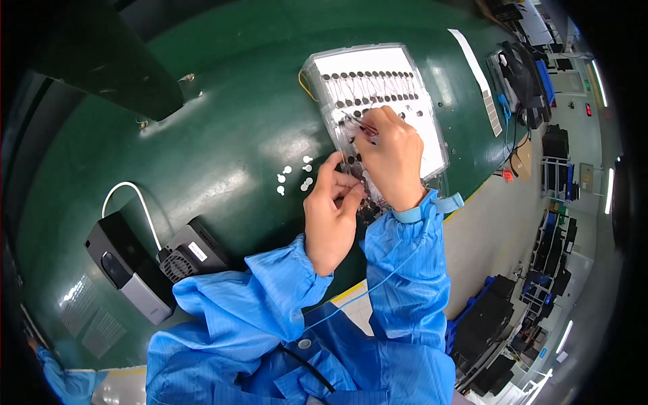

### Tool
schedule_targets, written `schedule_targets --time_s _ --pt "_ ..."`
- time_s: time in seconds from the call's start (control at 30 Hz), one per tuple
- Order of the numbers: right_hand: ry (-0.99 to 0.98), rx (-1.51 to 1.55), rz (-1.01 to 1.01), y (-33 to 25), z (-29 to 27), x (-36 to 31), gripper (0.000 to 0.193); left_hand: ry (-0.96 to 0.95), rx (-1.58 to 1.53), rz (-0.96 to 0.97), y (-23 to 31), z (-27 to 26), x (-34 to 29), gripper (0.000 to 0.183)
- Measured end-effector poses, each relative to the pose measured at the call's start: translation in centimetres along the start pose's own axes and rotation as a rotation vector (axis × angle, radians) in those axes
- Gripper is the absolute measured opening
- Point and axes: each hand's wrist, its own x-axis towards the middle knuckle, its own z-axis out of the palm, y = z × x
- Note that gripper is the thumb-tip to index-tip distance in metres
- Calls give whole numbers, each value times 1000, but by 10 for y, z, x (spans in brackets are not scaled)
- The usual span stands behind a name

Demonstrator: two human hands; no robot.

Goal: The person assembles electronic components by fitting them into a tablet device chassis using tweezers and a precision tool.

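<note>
Head view: white-lined tray (pixel 370 59) holds wired black discs (pixel 368 75).

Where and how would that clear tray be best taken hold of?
Probably by its left and right rims, coming in from both sides at once. The clear tray lies flat, and rows of small black discs sit inside it, so level, two-sided support seems safest. On the left, avoid the yellow loop near the far corner.

Head cam — fisheye, looks down fr. wearer's head — close over L hand (pixel 329 226) & R hand (pixel 393 152).
</note>
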Motion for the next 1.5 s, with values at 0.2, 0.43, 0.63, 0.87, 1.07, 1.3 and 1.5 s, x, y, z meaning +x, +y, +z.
schedule_targets --time_s 0.2,0.43,0.63,0.87,1.07,1.3,1.5 --pt "76 -57 72 23 -17 -19 3 -20 -37 -104 5 4 -6 44" --pt "-45 -57 53 43 -54 -17 5 21 -114 -80 8 -2 -8 39" --pt "159 -163 43 74 -20 26 18 79 116 -74 11 3 -8 41" --pt "82 -43 -24 28 3 24 21 117 217 -115 11 8 -12 43" --pt "23 10 -34 13 9 29 26 116 255 -92 8 14 -11 41" --pt "-32 -73 -57 14 10 44 8 193 141 -24 4 21 -11 38" --pt "-122 -52 -74 21 -4 41 4 259 123 -12 6 23 -11 37"
